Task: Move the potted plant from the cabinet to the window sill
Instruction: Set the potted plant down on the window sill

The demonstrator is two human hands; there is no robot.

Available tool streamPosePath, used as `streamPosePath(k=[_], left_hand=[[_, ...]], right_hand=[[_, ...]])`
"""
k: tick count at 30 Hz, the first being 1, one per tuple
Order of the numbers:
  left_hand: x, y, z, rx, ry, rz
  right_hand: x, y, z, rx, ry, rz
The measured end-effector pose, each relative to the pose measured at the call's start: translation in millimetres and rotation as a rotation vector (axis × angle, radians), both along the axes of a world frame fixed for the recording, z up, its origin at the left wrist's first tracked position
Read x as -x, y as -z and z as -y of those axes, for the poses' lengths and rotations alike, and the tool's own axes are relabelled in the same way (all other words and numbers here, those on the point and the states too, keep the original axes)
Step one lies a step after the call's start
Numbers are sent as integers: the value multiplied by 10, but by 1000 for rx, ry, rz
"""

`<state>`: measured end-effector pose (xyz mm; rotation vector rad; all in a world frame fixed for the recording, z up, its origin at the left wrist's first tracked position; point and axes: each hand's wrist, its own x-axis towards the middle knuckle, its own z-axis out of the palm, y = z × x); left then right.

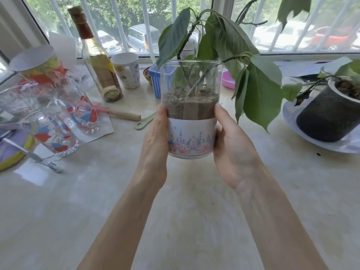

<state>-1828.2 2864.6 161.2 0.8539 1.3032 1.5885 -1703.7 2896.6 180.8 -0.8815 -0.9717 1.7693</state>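
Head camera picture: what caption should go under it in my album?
Both hands, left and right, hold a clear potted plant above the cluttered window sill.

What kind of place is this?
Probably a home, at a wide window sill: a barred window overlooks parked cars, and the sill holds a bottle, drinking glasses and another potted plant.

No words, brands or numbers can be read anywhere. The bottle (98,61) carries a label too blurred to make out, and the band round the plant jar (191,137) shows only a castle drawing, no lettering.
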Motion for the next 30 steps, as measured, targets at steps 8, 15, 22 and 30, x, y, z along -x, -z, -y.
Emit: streamPosePath(k=[8,15,22,30], left_hand=[[114,219,-275,54,6,-45],[189,404,-427,86,17,-29],[272,500,-516,100,24,-34],[323,528,-522,111,54,-32]], right_hand=[[131,256,-197,16,11,-28],[197,437,-342,30,35,-57],[265,530,-423,0,29,-80],[275,548,-444,-18,18,-49]])
